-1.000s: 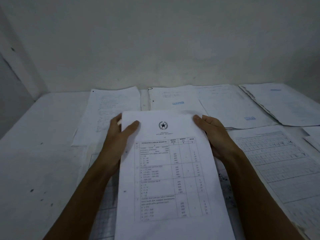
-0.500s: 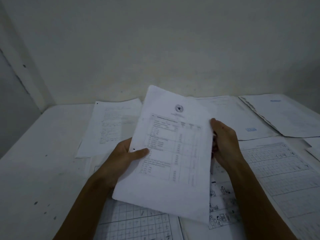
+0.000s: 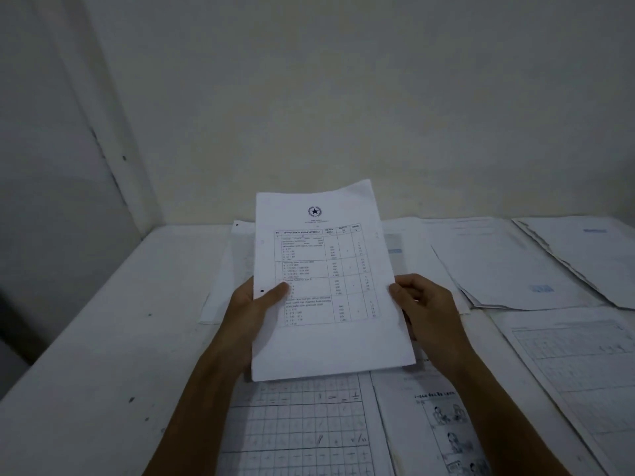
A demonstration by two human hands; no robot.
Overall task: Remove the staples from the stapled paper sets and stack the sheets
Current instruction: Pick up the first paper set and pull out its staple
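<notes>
A white paper set (image 3: 326,345) with a star emblem and a printed table on its top sheet is held upright above the table, facing me. My left hand (image 3: 254,304) grips its left edge, thumb on the front near a punched hole. My right hand (image 3: 422,304) holds its right edge, fingers curled around the sheets. No staple is visible on the set from here.
Other papers cover the white table (image 3: 86,355): a gridded sheet (image 3: 302,427) and a cartoon worksheet (image 3: 443,434) below my hands, a table sheet (image 3: 577,365) at right, several stacks (image 3: 508,266) at the back. A wall stands close behind.
The paper set has been lifted off the table and turned from tilted to upright. Both hands slid from its top corners to its side edges.
</notes>
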